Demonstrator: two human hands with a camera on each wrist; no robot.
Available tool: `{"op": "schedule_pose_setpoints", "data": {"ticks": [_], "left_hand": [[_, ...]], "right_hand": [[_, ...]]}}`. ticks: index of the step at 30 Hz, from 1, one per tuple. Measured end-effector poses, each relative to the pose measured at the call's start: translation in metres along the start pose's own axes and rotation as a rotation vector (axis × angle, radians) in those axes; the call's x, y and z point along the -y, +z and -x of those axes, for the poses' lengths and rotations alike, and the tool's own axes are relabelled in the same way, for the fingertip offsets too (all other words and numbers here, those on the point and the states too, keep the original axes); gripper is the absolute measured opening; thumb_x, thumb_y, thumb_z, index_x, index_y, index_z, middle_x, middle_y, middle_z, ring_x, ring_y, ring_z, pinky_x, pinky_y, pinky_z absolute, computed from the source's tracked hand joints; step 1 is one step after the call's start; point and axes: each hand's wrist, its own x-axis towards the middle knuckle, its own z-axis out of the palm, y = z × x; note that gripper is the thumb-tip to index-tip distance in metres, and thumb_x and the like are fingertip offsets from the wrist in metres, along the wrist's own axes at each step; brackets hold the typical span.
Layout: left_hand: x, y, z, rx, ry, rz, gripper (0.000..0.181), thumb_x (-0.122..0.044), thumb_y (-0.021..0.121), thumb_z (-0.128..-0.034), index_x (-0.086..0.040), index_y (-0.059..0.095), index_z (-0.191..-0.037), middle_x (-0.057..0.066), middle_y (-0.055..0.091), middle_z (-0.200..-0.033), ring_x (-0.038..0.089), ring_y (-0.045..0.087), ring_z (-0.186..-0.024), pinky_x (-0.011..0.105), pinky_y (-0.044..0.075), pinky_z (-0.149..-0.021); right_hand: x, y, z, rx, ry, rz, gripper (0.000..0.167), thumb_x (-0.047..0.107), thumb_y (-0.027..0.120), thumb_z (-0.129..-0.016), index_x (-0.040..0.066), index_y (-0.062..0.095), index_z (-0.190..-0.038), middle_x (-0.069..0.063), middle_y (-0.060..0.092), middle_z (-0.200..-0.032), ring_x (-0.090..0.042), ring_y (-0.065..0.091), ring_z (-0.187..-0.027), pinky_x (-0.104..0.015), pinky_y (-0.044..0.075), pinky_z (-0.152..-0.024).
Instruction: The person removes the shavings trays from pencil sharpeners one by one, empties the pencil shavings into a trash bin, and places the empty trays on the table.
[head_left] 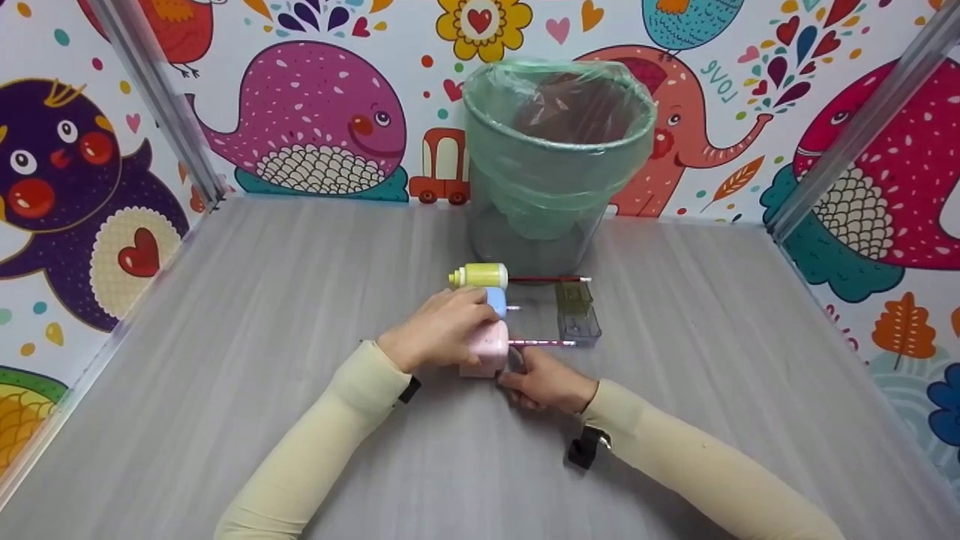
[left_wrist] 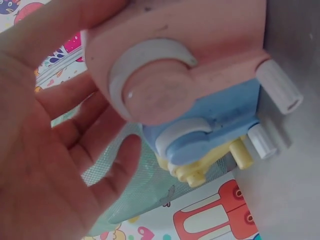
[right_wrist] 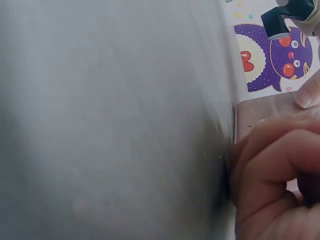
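Observation:
A pink crank pencil sharpener (head_left: 489, 346) stands in front of a blue pencil sharpener (head_left: 496, 301) and a yellow one (head_left: 484, 275). My left hand (head_left: 442, 326) holds the pink sharpener from the left, its thumb over the body in the left wrist view. Right of that sharpener, low by the table, my right hand (head_left: 547, 381) has curled fingers pinching at its bottom edge; the exact part gripped is hidden. Pencils stick out to the right, including a patterned pencil (head_left: 544, 343) from the pink sharpener and a dark red pencil (head_left: 547, 279) from the yellow one.
Clear dark plastic boxes (head_left: 581, 322) lie to the right of the sharpeners. Behind stands a mesh bin (head_left: 480, 180) lined with a green bag. Cartoon-printed walls and metal posts border the grey table (head_left: 300, 262).

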Motion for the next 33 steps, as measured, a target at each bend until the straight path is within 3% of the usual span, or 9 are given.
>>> {"op": "schedule_pose_setpoints", "data": {"ticks": [12, 16, 28, 33], "left_hand": [[0.003, 0.0, -0.002, -0.018, 0.033, -0.051, 0.048, -0.023, 0.091, -0.0717, -0.008, 0.067, -0.11, 0.008, 0.061, -0.115, 0.025, 0.055, -0.11, 0.047, 0.049, -0.098], [0.003, 0.0, -0.003, -0.003, 0.017, -0.045, 0.049, -0.023, 0.091, -0.0719, -0.008, 0.067, -0.112, 0.009, 0.062, -0.116, 0.026, 0.056, -0.11, 0.048, 0.048, -0.1], [-0.003, -0.002, -0.006, 0.045, -0.04, -0.027, 0.052, -0.019, 0.09, -0.0745, -0.007, 0.062, -0.117, 0.009, 0.063, -0.121, 0.026, 0.054, -0.116, 0.048, 0.047, -0.104], [-0.004, -0.003, -0.007, 0.055, -0.051, -0.032, 0.051, -0.019, 0.089, -0.0753, -0.008, 0.062, -0.117, 0.009, 0.062, -0.123, 0.026, 0.054, -0.117, 0.047, 0.047, -0.105]], "right_hand": [[0.0, 0.002, -0.005, -0.008, 0.025, -0.104, 0.043, 0.007, 0.065, -0.095, 0.0, 0.046, -0.132, 0.002, 0.059, -0.061, -0.004, 0.043, -0.044, -0.019, 0.033, -0.04], [0.0, 0.0, -0.006, -0.006, 0.03, -0.121, 0.05, 0.008, 0.066, -0.095, 0.002, 0.042, -0.139, 0.002, 0.06, -0.062, -0.004, 0.043, -0.045, -0.019, 0.033, -0.041], [-0.003, -0.007, -0.006, 0.056, 0.036, -0.177, 0.049, 0.007, 0.063, -0.097, 0.003, 0.043, -0.141, 0.002, 0.06, -0.066, -0.004, 0.044, -0.048, -0.018, 0.034, -0.043], [-0.004, -0.006, -0.007, 0.04, 0.022, -0.168, 0.048, 0.009, 0.066, -0.095, 0.003, 0.046, -0.138, 0.002, 0.061, -0.065, -0.004, 0.044, -0.047, -0.018, 0.035, -0.042]]}}
